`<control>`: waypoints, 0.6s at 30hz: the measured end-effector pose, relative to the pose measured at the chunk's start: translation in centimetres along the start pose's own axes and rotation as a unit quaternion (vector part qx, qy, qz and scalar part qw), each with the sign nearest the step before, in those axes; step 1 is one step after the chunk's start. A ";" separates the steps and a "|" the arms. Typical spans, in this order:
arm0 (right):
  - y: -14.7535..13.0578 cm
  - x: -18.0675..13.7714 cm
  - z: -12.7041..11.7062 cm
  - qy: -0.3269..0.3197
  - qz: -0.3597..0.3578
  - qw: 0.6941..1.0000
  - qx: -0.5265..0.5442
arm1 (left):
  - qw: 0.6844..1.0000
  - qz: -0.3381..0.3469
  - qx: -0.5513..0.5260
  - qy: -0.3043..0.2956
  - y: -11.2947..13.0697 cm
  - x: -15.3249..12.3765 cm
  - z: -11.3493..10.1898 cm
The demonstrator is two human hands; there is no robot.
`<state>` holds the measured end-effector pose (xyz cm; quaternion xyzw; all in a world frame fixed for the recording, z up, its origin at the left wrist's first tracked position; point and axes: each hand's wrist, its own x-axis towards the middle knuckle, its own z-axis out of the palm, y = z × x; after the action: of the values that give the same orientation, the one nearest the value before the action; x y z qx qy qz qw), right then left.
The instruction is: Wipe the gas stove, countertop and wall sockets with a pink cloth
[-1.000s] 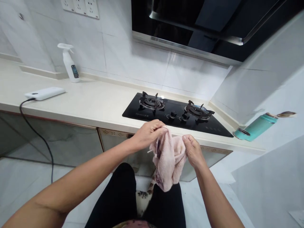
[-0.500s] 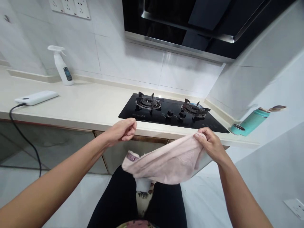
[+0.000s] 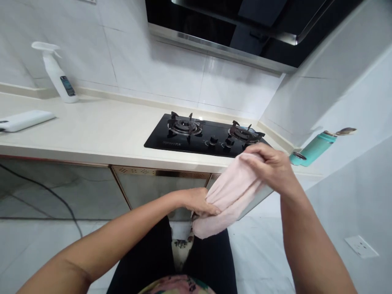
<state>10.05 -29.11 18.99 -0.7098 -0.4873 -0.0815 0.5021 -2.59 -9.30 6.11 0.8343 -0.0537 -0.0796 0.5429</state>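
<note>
A pale pink cloth (image 3: 229, 188) hangs bunched between my two hands, in front of the counter edge. My right hand (image 3: 269, 163) is closed on its upper end, just before the right side of the black gas stove (image 3: 183, 145). Lower down, my left hand (image 3: 200, 201) grips the cloth's left side, thumb across the front and the other fingers mostly hidden behind it.
On the counter (image 3: 101, 126) stand a white spray bottle (image 3: 59, 77) and a white power bank (image 3: 29, 119) at the left. A teal bottle (image 3: 317, 149) is at the right end. The black range hood (image 3: 251, 28) overhangs the stove.
My left hand, a closed fist apart from the cloth before, has come down and right onto it. The cloth has gone from spread sideways to gathered. The view has shifted a little.
</note>
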 end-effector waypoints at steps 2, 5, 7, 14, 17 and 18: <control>2.9 -0.1 -1.1 0.072 0.023 0.996 -0.046 | 0.997 -0.027 0.067 -0.039 1.1 -0.8 -1.1; 7.2 -1.4 -1.1 0.068 0.073 0.991 -0.084 | 0.993 -0.047 0.089 -0.067 3.6 -1.8 -2.2; 9.6 -3.2 -0.3 0.030 0.107 0.991 -0.078 | 0.998 -0.038 -0.006 -0.056 5.1 -2.1 -2.2; 12.6 -15.6 4.3 -0.132 0.349 0.919 0.126 | 0.912 0.029 -0.408 -0.025 6.3 -2.1 -1.1; 11.9 -19.3 7.7 -0.180 0.407 0.845 0.298 | 0.894 -0.003 -0.448 -0.005 6.2 -2.5 -1.5; 11.5 -19.8 8.8 -0.178 0.405 0.824 0.353 | 0.890 -0.010 -0.456 0.001 6.2 -2.7 -1.7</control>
<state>5.52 -34.44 -4.53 -0.6196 -0.2323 0.4351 0.6106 -4.90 -9.84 12.69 0.4953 -0.0025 -0.0998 0.8630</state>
